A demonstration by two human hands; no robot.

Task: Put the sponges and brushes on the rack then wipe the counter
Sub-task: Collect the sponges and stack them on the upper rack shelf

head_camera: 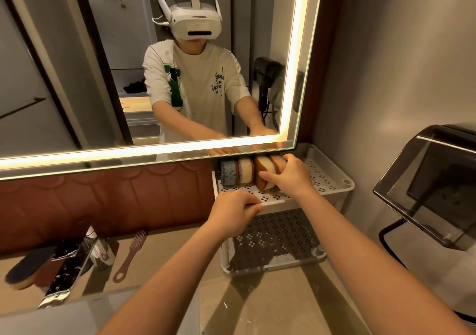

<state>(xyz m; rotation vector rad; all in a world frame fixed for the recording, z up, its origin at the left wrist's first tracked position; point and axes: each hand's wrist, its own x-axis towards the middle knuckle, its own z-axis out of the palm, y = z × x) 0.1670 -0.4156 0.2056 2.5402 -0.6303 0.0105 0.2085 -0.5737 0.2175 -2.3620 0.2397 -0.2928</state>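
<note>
Left grip (233,214) holding rack (346,185), right grip (291,176) round sponge (262,165) (upright)

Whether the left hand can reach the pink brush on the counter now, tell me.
Probably yes. The pink brush lies in the open left of the rack, with nothing between it and the left hand. That hand grips the rack's front rim, so it must let go first.

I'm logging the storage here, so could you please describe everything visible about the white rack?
The rack is white, plastic-looking, with two perforated shelves. It stands on the counter in the corner under the mirror. On its top shelf sponges stand on edge; the left hand grips that shelf's front rim.
</note>
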